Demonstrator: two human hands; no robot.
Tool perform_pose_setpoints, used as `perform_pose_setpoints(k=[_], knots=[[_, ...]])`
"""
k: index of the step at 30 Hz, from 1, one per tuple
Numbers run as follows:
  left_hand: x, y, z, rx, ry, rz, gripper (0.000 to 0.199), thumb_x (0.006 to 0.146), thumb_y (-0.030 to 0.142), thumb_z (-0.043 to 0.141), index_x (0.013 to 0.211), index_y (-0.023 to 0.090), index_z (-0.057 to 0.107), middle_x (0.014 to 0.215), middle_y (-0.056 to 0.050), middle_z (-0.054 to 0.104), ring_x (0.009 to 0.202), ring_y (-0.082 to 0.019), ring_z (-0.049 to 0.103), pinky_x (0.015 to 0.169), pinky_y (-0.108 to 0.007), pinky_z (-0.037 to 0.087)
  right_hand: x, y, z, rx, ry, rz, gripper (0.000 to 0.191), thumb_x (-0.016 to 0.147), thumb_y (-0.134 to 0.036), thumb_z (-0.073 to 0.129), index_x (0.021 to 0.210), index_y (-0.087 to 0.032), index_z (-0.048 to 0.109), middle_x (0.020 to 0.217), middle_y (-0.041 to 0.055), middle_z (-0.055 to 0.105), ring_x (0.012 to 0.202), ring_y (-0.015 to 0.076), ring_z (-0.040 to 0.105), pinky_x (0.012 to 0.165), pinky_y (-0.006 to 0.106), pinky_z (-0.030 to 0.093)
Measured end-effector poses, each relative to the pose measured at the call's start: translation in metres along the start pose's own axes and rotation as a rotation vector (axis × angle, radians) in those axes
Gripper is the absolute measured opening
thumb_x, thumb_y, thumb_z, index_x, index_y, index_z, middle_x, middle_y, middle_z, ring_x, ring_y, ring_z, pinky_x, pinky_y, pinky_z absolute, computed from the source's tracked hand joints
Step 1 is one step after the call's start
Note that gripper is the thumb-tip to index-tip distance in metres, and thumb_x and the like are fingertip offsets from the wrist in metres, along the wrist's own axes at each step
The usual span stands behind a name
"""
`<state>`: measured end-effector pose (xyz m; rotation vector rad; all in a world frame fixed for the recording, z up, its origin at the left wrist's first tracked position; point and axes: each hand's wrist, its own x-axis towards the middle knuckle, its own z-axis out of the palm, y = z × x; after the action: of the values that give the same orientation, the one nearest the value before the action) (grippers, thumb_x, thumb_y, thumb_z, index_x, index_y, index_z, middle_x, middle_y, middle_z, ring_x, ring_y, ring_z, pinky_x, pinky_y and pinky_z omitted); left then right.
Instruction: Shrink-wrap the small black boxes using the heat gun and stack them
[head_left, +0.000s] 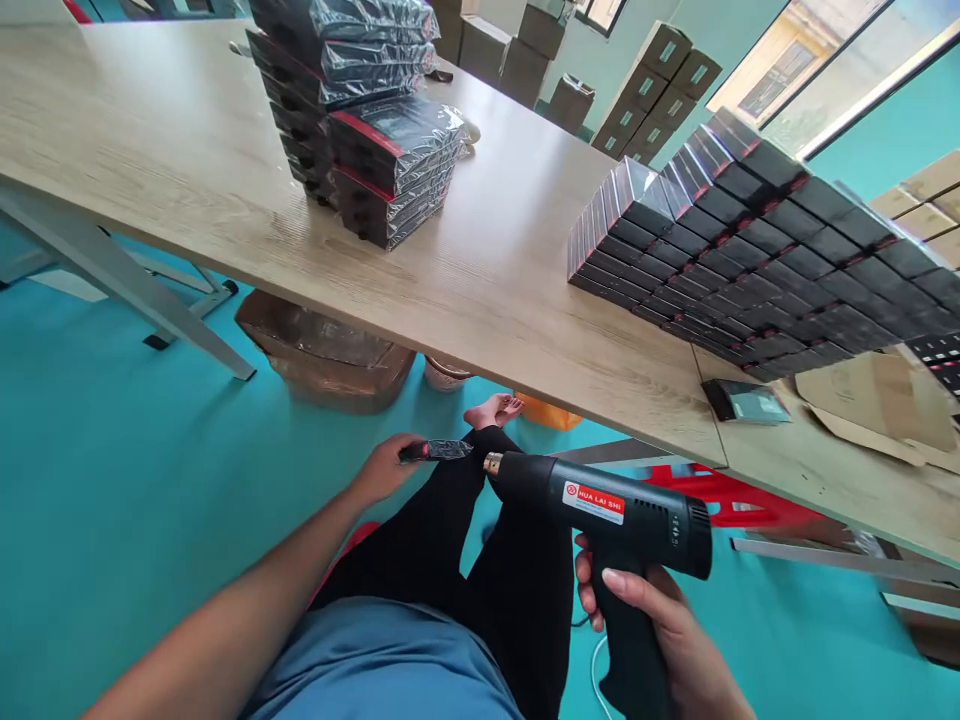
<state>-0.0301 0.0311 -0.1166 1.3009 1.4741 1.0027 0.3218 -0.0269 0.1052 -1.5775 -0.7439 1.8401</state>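
My right hand [664, 625] is wrapped round the handle of a black heat gun [637, 515] with a red and white label. Its metal nozzle points left, at a small black box [442, 450] in clear plastic film. My left hand [390, 470] grips that box by its left end, above my lap, with the film-covered end towards the nozzle. A short gap separates nozzle and box. Most of the left fingers are hidden behind the box.
On the wooden table [187, 150] stand film-wrapped black boxes [397, 170] and a large stack of black boxes [750, 250]. A single box [746, 401] lies near flattened cardboard [885, 400]. Below are a plastic-lined carton [330, 360] and red stool [750, 500]. Brown cartons [652, 95] stand behind.
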Motion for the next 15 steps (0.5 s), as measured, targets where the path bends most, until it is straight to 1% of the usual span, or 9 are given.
perform_pose_setpoints(k=[4, 7, 11, 15], knots=[[-0.012, -0.014, -0.002, -0.042, -0.008, -0.006, 0.037, 0.082, 0.048, 0.069, 0.104, 0.019, 0.074, 0.11, -0.01, 0.073, 0.105, -0.03, 0.068, 0.097, -0.044, 0.052, -0.002, -0.025, 0.016, -0.153, -0.053, 0.004, 0.045, 0.075, -0.04, 0.087, 0.11, -0.015, 0.076, 0.092, 0.0116, 0.076, 0.072, 0.0228, 0.068, 0.062, 0.034, 0.055], [-0.017, -0.022, -0.007, -0.065, -0.009, -0.03, 0.033, 0.08, 0.043, 0.07, 0.102, 0.018, 0.074, 0.109, -0.01, 0.073, 0.104, -0.03, 0.068, 0.095, -0.043, 0.052, 0.001, -0.037, 0.029, -0.232, -0.072, -0.002, 0.042, 0.073, -0.04, 0.088, 0.105, -0.016, 0.076, 0.09, 0.0103, 0.075, 0.071, 0.0225, 0.068, 0.06, 0.033, 0.054], [-0.02, -0.028, -0.012, -0.078, -0.04, -0.043, 0.029, 0.077, 0.04, 0.069, 0.097, 0.019, 0.074, 0.103, -0.008, 0.073, 0.099, -0.028, 0.067, 0.091, -0.04, 0.052, 0.005, -0.043, 0.041, -0.294, -0.054, -0.017, 0.039, 0.074, -0.04, 0.087, 0.103, -0.016, 0.075, 0.088, 0.0098, 0.075, 0.071, 0.0225, 0.067, 0.06, 0.034, 0.053], [-0.023, -0.03, -0.014, -0.069, -0.052, -0.062, 0.028, 0.076, 0.041, 0.068, 0.093, 0.02, 0.074, 0.1, -0.006, 0.073, 0.096, -0.027, 0.067, 0.091, -0.038, 0.051, 0.012, -0.042, 0.045, -0.331, -0.076, -0.014, 0.043, 0.074, -0.042, 0.087, 0.106, -0.015, 0.075, 0.09, 0.0105, 0.075, 0.071, 0.0227, 0.067, 0.059, 0.034, 0.053]])
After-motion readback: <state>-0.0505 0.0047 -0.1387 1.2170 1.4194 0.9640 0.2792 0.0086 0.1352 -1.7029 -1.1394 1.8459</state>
